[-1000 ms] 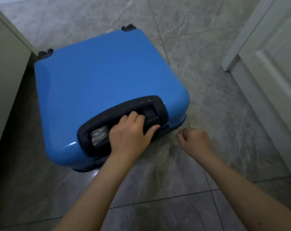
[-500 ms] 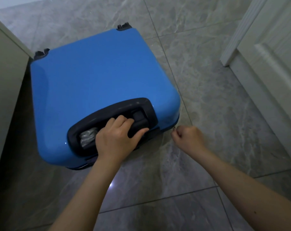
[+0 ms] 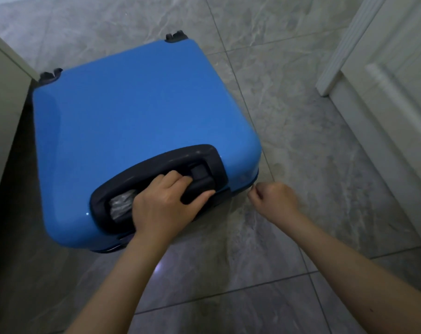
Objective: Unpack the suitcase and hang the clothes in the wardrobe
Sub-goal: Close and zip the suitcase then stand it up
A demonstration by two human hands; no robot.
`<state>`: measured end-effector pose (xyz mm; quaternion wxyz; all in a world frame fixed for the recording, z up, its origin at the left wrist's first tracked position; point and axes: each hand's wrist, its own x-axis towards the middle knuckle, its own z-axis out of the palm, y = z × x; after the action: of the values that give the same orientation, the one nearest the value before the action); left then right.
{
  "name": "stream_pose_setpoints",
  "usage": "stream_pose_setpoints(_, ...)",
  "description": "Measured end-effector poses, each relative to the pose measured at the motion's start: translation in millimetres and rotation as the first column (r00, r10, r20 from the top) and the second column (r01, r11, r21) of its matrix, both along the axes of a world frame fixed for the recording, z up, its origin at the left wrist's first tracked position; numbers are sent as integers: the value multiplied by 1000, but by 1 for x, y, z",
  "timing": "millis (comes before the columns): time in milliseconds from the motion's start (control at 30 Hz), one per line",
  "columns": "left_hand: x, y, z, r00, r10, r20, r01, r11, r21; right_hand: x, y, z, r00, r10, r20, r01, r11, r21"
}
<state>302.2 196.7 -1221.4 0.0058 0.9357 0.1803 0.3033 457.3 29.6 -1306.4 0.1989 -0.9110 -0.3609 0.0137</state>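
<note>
A closed blue hard-shell suitcase [image 3: 137, 116] lies flat on the grey tiled floor, wheels at its far end. My left hand [image 3: 165, 208] grips the dark pull handle [image 3: 200, 179] set in the black recess at the near end. My right hand [image 3: 274, 201] is closed in a pinch at the suitcase's near right corner, holding a small metal zipper pull [image 3: 251, 188]. No clothes are visible; the inside of the suitcase is hidden.
A pale cabinet side [image 3: 4, 112] stands close on the left of the suitcase. A white panelled door and frame [image 3: 385, 97] rise on the right. Grey marble floor tiles [image 3: 289, 131] stretch between the suitcase and the door.
Both hands keep their holds on the handle and the zipper pull. The view has shifted slightly; the suitcase itself looks unmoved.
</note>
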Motion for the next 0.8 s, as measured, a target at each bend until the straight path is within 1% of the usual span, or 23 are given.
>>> stream_pose_setpoints(100,-21,14,-3,996,-75,48,73,996,44,-21,-3,1,990,124,72,-123,992,-17)
stream_pose_setpoints(167,-38,30,-3,989,-128,70,124,991,58,-41,-1,3,974,217,65,-215,976,-30)
stream_pose_setpoints(200,-43,41,-3,986,-153,70,151,988,42,-51,1,0,963,263,60,-262,965,-24)
stream_pose_setpoints(267,-55,67,1,986,-159,58,159,987,10,-75,11,-4,936,351,23,-350,936,-31)
stream_pose_setpoints(333,-66,91,4,994,-109,20,108,993,50,-100,24,-6,914,405,-16,-406,913,-37)
stream_pose_setpoints(367,-72,97,6,999,-41,-12,42,996,73,-110,31,-5,912,411,-14,-411,910,-54)
stream_pose_setpoints(400,-75,98,8,996,82,-32,-80,994,79,-119,38,-2,917,399,-13,-399,914,-72)
stream_pose_setpoints(433,-77,96,12,966,255,-34,-254,967,35,-127,43,1,923,384,-20,-384,919,-90)
stream_pose_setpoints(467,-78,93,16,905,425,-31,-426,903,-62,-133,49,6,927,373,-25,-374,922,-100)
stream_pose_setpoints(500,-74,87,23,844,536,-26,-530,825,-198,-136,53,9,927,374,-19,-373,921,-113)
stream_pose_setpoints(533,-68,79,35,819,573,21,-536,778,-326,-140,57,11,928,372,-27,-373,920,-124)
stream_pose_setpoints(567,-61,68,49,835,541,103,-462,790,-403,-144,60,15,927,375,-27,-375,913,-159)
stream_pose_setpoints(600,-52,56,60,875,450,176,-348,840,-416,-147,63,19,933,360,-18,-356,915,-188)
stream_pose_setpoints(633,-40,41,68,921,333,203,-239,893,-381,-148,67,18,934,358,7,-350,915,-200)
stream_pose_setpoints(667,-28,27,73,961,222,163,-161,933,-321,-152,70,17,932,363,11,-351,908,-231)
stream_pose_setpoints(700,-15,12,74,989,138,45,-120,954,-275,-153,73,21,915,404,8,-392,892,-224)
stream_pose_setpoints(733,-2,-2,72,986,87,-143,-121,959,-255,-155,73,23,907,421,8,-414,894,-172)
stream_pose_setpoints(767,9,-15,65,937,71,-343,-164,954,-250,-156,73,24,894,448,-22,-448,888,-101)
stream_pose_setpoints(800,16,-24,54,864,78,-497,-214,951,-224,-153,72,27,874,461,-154,-476,875,-82)
